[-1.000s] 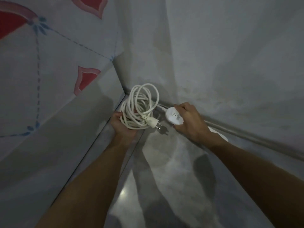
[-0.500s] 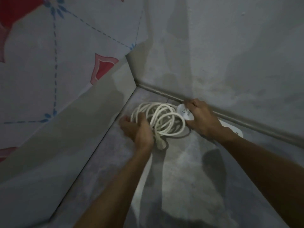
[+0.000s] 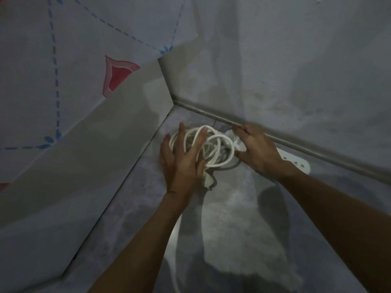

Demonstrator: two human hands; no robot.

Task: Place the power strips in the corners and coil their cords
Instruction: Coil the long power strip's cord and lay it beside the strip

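A white power strip (image 3: 296,161) lies on the grey floor along the wall's base, near the corner. My right hand (image 3: 257,151) rests over its near end and covers most of it. The strip's white cord (image 3: 218,153) lies in a loose coil on the floor in the corner, left of the strip. Its white plug (image 3: 208,181) pokes out at the coil's front. My left hand (image 3: 182,159) presses flat on the coil with fingers spread, some loops showing between the fingers.
A grey wall (image 3: 296,70) with a skirting strip (image 3: 317,149) runs behind. On the left stands a bed side panel (image 3: 84,166) under a patterned sheet (image 3: 63,60). Grey floor (image 3: 232,229) extends toward me.
My left hand lowered the coil from the air onto the floor in the corner, then opened flat on top of it. My right hand stayed on the strip's end.
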